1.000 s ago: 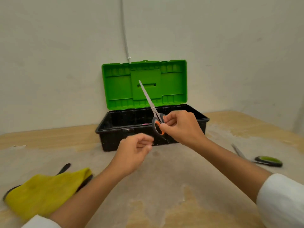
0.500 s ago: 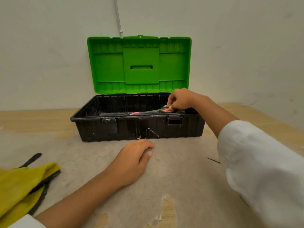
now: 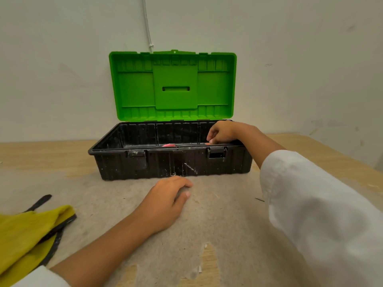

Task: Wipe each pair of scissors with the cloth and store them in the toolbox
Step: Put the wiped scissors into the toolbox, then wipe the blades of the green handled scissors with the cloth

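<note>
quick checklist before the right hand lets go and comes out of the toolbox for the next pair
1. Toolbox lid up, out of the way: ok.
2. Right hand inside the box at its right end: ok.
3. Scissors below the rim: cannot tell, only an orange and pink bit shows past the front wall.
4. Fingers off the scissors: cannot tell, fingertips are hidden by the rim.
5. Left hand holds nothing, resting on the table: ok.
6. Yellow cloth within reach at the left, lying over dark scissors: ok.
</note>
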`<action>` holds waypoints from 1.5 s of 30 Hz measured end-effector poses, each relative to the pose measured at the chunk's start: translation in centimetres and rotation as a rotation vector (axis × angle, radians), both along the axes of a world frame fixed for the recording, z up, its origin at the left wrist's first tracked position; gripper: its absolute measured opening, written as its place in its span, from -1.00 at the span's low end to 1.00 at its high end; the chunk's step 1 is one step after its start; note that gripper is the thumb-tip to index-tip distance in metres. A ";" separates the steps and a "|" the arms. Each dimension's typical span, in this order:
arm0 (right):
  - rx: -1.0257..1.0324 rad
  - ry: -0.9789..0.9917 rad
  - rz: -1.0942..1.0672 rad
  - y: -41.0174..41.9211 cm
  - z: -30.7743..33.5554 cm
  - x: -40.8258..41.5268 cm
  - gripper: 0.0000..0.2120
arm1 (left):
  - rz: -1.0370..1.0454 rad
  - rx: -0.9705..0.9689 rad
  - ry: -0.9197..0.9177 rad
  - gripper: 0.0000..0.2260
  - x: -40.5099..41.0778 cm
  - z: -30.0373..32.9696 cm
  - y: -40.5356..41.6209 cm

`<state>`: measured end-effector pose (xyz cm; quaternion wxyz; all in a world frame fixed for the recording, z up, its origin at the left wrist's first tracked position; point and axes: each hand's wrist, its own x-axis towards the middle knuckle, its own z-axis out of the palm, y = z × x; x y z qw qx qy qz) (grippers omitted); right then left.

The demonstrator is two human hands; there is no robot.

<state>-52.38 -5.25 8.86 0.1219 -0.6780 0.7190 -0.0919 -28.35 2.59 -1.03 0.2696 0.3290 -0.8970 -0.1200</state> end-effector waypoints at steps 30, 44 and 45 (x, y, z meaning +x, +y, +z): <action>-0.257 -0.001 -0.255 25.7 -5.1 -0.7 -0.84 | -0.200 -0.060 0.014 -0.79 -3.5 1.1 8.5; -0.576 -1.101 -0.162 21.6 -1.6 7.9 -0.76 | 0.103 0.110 0.465 -0.87 0.2 5.1 6.8; -0.588 -1.247 -0.145 21.1 -1.3 8.7 -0.78 | 0.124 0.108 0.504 -0.87 0.9 5.6 6.6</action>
